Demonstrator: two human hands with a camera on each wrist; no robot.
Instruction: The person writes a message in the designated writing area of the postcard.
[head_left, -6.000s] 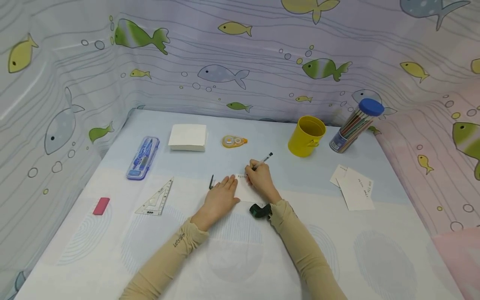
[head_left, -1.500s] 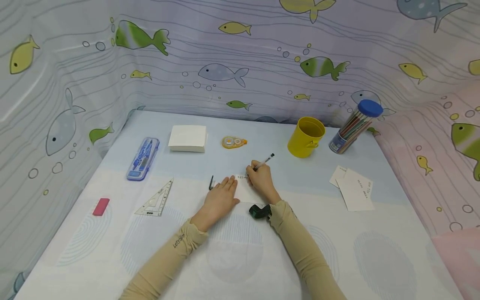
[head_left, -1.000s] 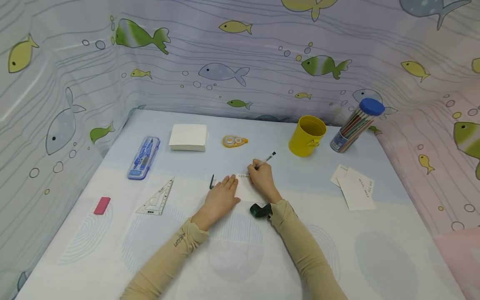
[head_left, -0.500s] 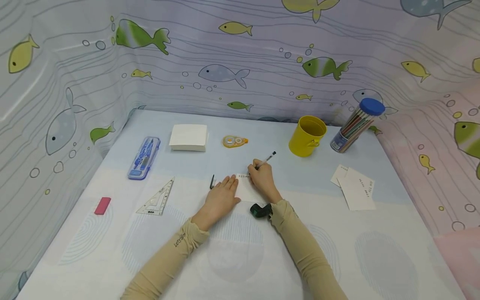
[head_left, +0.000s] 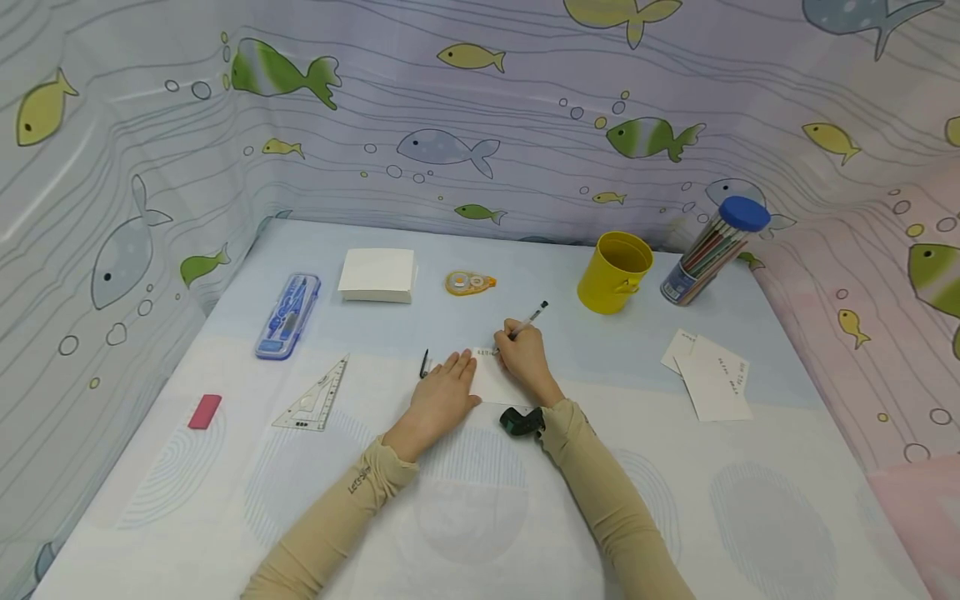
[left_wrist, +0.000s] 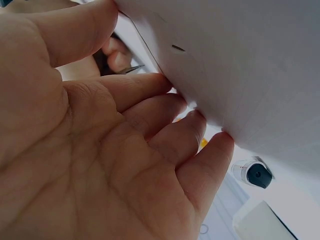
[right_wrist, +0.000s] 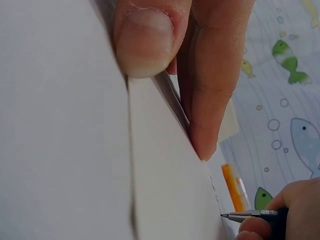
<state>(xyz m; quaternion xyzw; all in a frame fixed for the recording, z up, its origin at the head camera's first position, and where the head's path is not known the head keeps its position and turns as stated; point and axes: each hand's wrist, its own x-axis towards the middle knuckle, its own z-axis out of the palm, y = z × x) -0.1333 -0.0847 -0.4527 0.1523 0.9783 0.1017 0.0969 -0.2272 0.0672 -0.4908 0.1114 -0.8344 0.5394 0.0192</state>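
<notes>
My left hand point(head_left: 442, 396) lies flat with fingers straight across the left part of a small white card point(head_left: 497, 388). In the right wrist view its thumb and a finger rest on the card's edge. My right hand point(head_left: 527, 357) pinches a slim pen point(head_left: 536, 312) with a clear barrel and dark end. The pen's metal tip point(right_wrist: 227, 215) meets the card at the end of a short row of dark handwriting along its top edge. A black pen cap point(head_left: 424, 365) lies just beyond the left fingers, clear-bodied in the left wrist view.
Farther back are a stack of white cards point(head_left: 377, 275), orange correction tape point(head_left: 470, 283), a yellow cup point(head_left: 613, 273) and a pencil tube point(head_left: 712, 252). Written cards point(head_left: 712, 379) lie right. Leftward are a blue case point(head_left: 288, 317), set square point(head_left: 313, 398) and red eraser point(head_left: 204, 412).
My right hand and pen have shifted slightly right along the written row, and the pen's top end tilts a little differently. My left hand keeps its place on the card.
</notes>
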